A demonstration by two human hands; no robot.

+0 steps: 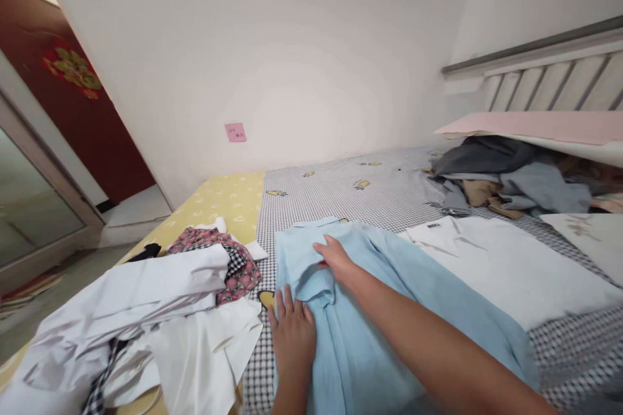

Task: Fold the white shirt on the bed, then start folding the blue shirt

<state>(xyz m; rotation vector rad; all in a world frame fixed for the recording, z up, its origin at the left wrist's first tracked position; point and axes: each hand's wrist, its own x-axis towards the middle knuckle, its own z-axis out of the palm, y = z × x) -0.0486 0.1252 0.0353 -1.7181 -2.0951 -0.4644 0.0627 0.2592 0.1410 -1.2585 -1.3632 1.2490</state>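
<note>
A light blue shirt (379, 343) lies spread on the checked bed cover, its collar end toward the wall. My left hand (293, 331) rests flat on the shirt's left edge, palm down with its fingers spread. Farther up, my right hand (335, 259) pinches a fold of the blue fabric between thumb and fingers, near a raised, curled part of the cloth. Part of the right fingers is hidden under the hand.
White garments (160, 285) and a pink patterned cloth (243, 275) are heaped at the left. A white T-shirt (491, 266) lies to the right. Behind it are dark and grey clothes (545, 185) under a pink board (535, 126), beside a railing.
</note>
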